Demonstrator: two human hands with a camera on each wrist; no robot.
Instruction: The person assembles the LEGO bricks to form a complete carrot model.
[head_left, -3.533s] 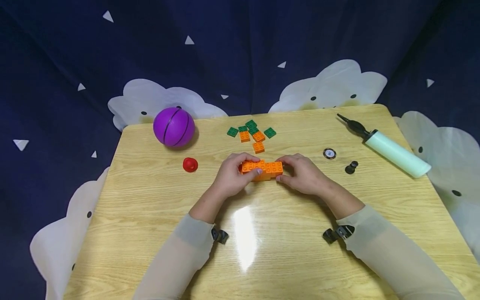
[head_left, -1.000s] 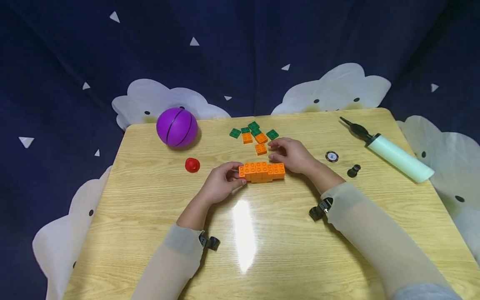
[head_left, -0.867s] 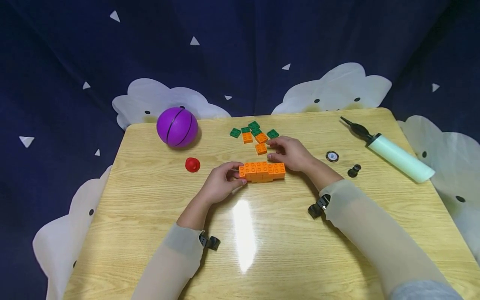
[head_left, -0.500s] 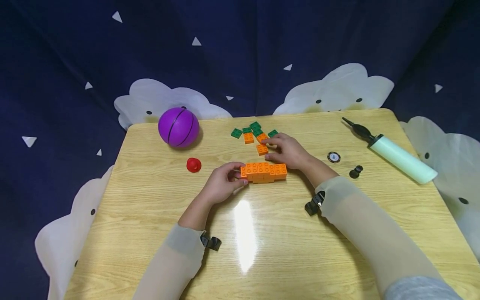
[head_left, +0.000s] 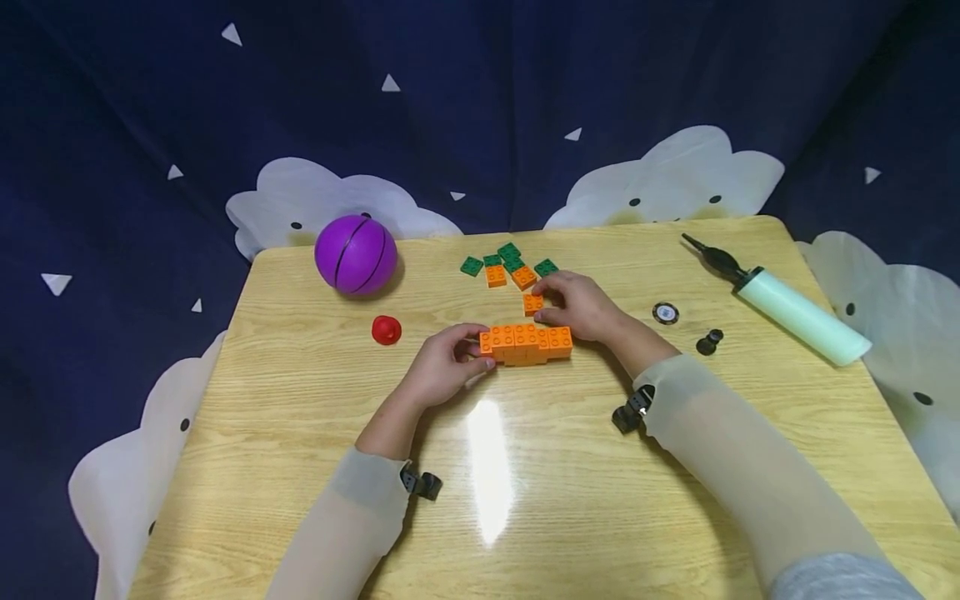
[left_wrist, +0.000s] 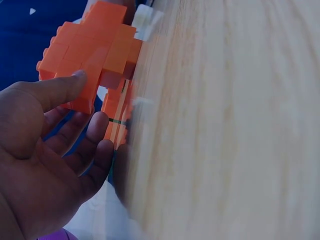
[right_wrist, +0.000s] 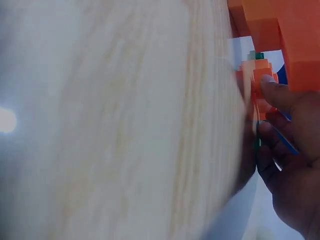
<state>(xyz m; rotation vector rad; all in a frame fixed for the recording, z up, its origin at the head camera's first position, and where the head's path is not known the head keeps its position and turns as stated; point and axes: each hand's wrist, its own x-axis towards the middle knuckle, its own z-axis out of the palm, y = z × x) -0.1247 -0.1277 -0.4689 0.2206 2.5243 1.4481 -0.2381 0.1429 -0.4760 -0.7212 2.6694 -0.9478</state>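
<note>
1. The person's left hand (head_left: 438, 367) is holding the left end of a stepped orange block build (head_left: 525, 343); its grip is pinching, with the thumb pressing the near face and fingertips going behind.
2. This build is lying lengthwise before the person, near the middle of the table (head_left: 600, 500); its studs are facing up.
3. The right hand (head_left: 581, 307) is reaching behind the build, and its grip is pinching a single orange brick (head_left: 532, 305) between thumb and fingers.
4. Just beyond this brick, two other orange bricks (head_left: 496, 276) are lying close among several green bricks (head_left: 472, 266), one of them near the right hand's knuckles.
5. On the left side, a purple ball (head_left: 356, 254) is resting near the far edge, and a small red hat-shaped piece (head_left: 386, 330) is lying nearer.
6. On the right side, a round chip (head_left: 665, 313) is lying flat, a black pawn-like piece (head_left: 708, 342) is sitting near it, and a pale green pump (head_left: 802, 317) is pointing its black nozzle away.
7. Behind the table, a dark blue curtain (head_left: 480, 100) is hanging, showing white clouds and triangles.
</note>
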